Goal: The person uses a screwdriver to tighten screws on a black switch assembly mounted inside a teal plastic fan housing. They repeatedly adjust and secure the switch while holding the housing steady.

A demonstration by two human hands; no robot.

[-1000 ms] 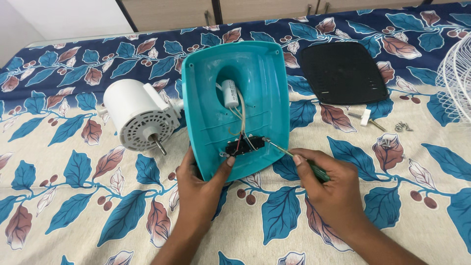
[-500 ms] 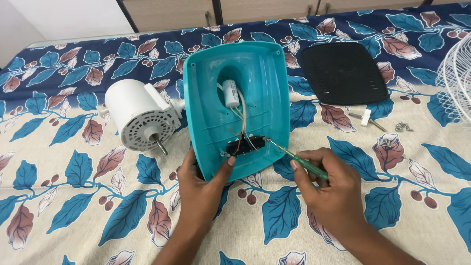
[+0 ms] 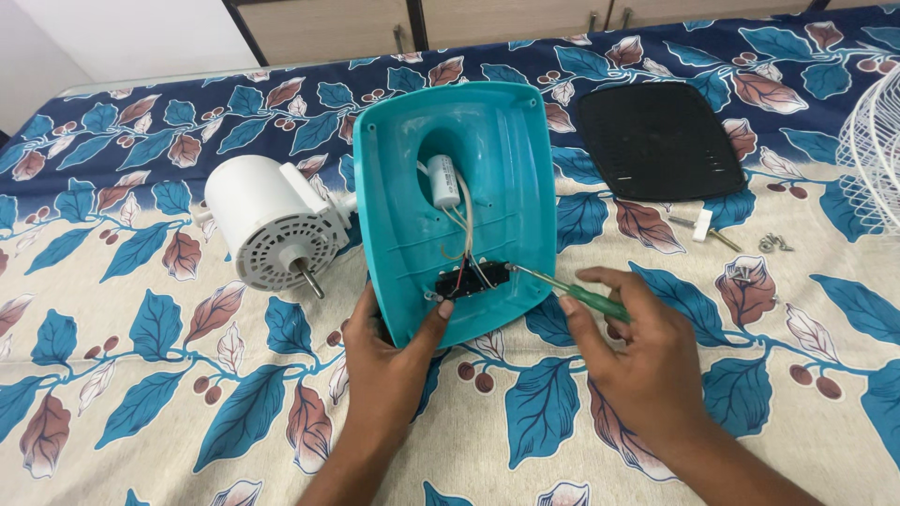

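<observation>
Head view: screwdriver [image 3: 572, 292] tip unchanged at switch block [image 3: 472, 279]; right hand [image 3: 637, 361] steady

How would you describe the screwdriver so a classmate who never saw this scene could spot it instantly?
Start at the turquoise housing on the leaf-print cloth. At its lower right edge, the right hand holds the screwdriver. Its green handle and thin metal shaft, pointing at the black switch block, set it apart.

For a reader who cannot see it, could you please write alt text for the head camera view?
A person's left hand steadies a teal plastic housing on a leaf-patterned cloth while the right hand points a green-handled screwdriver at its black switch block. A white motor lies left, a black panel right.
</observation>
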